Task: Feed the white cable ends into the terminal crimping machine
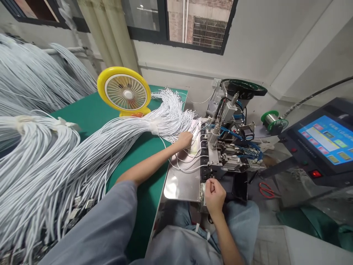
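Observation:
My left hand (pixel 185 141) is closed at the loose ends of a thick bundle of white cables (pixel 118 129). Its fingertips face away, so what they hold is hidden. Several single white cables (pixel 190 170) curve over a shiny metal plate (pixel 183 182) into a row of black holders (pixel 204 151) along a bench machine (pixel 220 136). Below the nearest holder, at the machine's front corner, my right hand (pixel 215 195) is closed with thumb and fingers pressed together. Anything in that pinch is too small to make out.
A yellow fan (pixel 124 90) stands behind the bundle on the green table (pixel 146 184). More cables (pixel 35 73) hang at the left. To the right are a lit touchscreen (pixel 328 140), a wire spool (pixel 271 120) and red-handled scissors (pixel 267 190). A dark round bowl (pixel 244 87) tops the machine.

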A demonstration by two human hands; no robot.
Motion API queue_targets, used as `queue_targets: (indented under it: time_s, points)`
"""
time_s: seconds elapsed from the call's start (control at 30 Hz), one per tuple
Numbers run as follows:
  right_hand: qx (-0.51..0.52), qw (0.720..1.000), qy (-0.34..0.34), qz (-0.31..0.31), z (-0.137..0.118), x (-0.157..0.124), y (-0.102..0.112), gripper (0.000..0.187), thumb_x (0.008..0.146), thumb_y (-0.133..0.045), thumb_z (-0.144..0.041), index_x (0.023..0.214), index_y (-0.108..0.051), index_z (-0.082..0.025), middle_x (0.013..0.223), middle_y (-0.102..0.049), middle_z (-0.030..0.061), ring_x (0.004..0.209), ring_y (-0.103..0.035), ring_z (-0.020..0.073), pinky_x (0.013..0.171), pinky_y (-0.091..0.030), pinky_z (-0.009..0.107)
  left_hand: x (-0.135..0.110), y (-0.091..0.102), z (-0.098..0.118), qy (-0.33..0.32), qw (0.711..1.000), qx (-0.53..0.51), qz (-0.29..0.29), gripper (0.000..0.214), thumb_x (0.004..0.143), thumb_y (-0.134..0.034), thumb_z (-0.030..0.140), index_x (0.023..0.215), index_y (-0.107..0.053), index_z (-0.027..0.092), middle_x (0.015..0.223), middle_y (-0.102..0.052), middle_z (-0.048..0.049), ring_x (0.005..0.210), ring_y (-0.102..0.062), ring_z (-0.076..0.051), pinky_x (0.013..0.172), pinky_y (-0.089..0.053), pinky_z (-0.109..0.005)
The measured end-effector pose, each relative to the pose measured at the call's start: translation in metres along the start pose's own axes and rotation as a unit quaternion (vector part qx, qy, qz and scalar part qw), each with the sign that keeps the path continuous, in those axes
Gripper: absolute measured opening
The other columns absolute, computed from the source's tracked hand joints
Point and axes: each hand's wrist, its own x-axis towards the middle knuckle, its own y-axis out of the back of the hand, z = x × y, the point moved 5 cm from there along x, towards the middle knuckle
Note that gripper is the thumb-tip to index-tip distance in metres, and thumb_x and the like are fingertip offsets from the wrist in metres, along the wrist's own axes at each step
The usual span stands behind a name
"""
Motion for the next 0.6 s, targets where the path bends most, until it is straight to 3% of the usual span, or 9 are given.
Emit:
queue_targets:
  time_s: [0.13, 0.3, 0.4, 0.5, 0.6]
  points:
    - [0.001, 1.0, -0.004, 0.002, -0.001, 0.001, 0.001, 0.02, 0.085, -0.048, -0.022, 0.067, -0.055, -0.016, 0.052, -0.035, -0.0062, 0.046, -0.035, 0.0087, 0.05, -0.03, 0.021, 0.028, 0.001, 0.007, 0.036, 0.995, -0.092, 0.018, 0.035, 0.088, -0.054, 0.034, 0.115, -0.053, 0.013, 0.115, -0.055, -0.0098, 0.1, -0.056, -0.02, 0.085, -0.05, -0.04]
    - [0.009, 1.0, -0.01, 0.01, -0.001, 0.001, 0.0, 0.021, 0.086, -0.048, -0.022, 0.067, -0.053, -0.016, 0.052, -0.033, -0.0065, 0.047, -0.034, 0.0084, 0.049, -0.029, 0.021, 0.044, 0.021, 0.0, 0.08, 0.964, -0.243, 0.076, 0.033, 0.089, -0.053, 0.035, 0.113, -0.054, 0.014, 0.111, -0.057, -0.0079, 0.095, -0.058, -0.018, 0.081, -0.051, -0.038]
    - [0.004, 1.0, -0.005, 0.01, -0.001, 0.001, 0.0, 0.02, 0.086, -0.048, -0.021, 0.066, -0.052, -0.016, 0.052, -0.034, -0.0065, 0.047, -0.035, 0.0084, 0.049, -0.029, 0.021, 0.037, 0.037, -0.007, 0.06, 0.93, -0.338, 0.13, 0.03, 0.092, -0.046, 0.038, 0.104, -0.055, 0.011, 0.09, -0.059, -0.0043, 0.071, -0.057, -0.011, 0.063, -0.051, -0.027]
    - [-0.009, 1.0, 0.004, 0.011, -0.002, 0.0, -0.001, 0.02, 0.086, -0.048, -0.021, 0.066, -0.051, -0.017, 0.052, -0.034, -0.0066, 0.047, -0.035, 0.0085, 0.049, -0.029, 0.022, 0.021, 0.057, -0.007, 0.001, 0.889, -0.418, 0.184, 0.047, 0.096, -0.023, 0.046, 0.094, -0.054, 0.011, 0.062, -0.049, 0.0021, 0.043, -0.039, -0.006, 0.042, -0.035, -0.02]
    - [-0.018, 1.0, 0.008, 0.011, -0.003, 0.0, -0.001, 0.019, 0.085, -0.048, -0.02, 0.066, -0.051, -0.017, 0.052, -0.033, -0.0069, 0.046, -0.035, 0.0084, 0.049, -0.029, 0.022, -0.004, 0.08, 0.004, -0.077, 0.85, -0.472, 0.223, 0.058, 0.091, -0.02, 0.059, 0.088, -0.055, 0.013, 0.052, -0.035, 0.0058, 0.041, -0.031, -0.006, 0.04, -0.026, -0.02]
